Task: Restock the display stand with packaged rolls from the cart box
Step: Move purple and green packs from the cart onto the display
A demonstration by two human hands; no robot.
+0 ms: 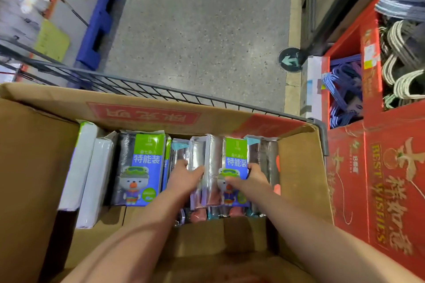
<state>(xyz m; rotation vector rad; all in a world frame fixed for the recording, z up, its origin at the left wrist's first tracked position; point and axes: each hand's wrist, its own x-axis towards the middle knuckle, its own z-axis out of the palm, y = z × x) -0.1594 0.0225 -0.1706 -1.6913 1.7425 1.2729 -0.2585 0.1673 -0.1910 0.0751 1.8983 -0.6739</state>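
An open cardboard box sits in a wire cart and holds several upright packs of rolls. One pack with a green and blue bear label stands right of centre. My left hand grips its silver left side and my right hand grips its right edge. A second labelled pack stands to the left. Two white packs lean at the box's far left.
A red display stand with gold lettering stands to the right, with purple hangers and white hangers in its bins. Blue pallets and shelving line the left. Grey floor stretches ahead.
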